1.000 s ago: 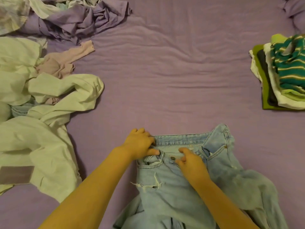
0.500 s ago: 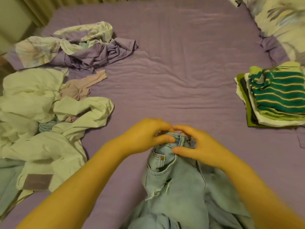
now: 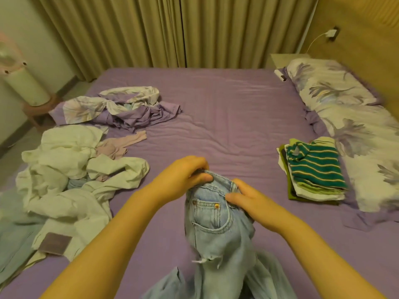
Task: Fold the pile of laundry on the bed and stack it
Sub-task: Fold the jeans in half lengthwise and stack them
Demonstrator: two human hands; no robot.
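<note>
Head view: the jeans [image 3: 213, 214] are held up by the waistband over the near middle of the bed [image 3: 226, 117], the legs trailing down toward the near edge. For a clean fold, the two halves of the waistband should probably be brought level and the seams matched before the cloth is laid flat, lest the legs twist. The left hand [image 3: 183, 178] is curled over the top of the waistband, its fingers [image 3: 200, 167] closed on the denim; the right hand [image 3: 248, 201] pinches the band's right side, thumb in front. The folded stack [image 3: 313, 171] lies near the right edge, the unfolded pile [image 3: 71, 169] along the left edge.
</note>
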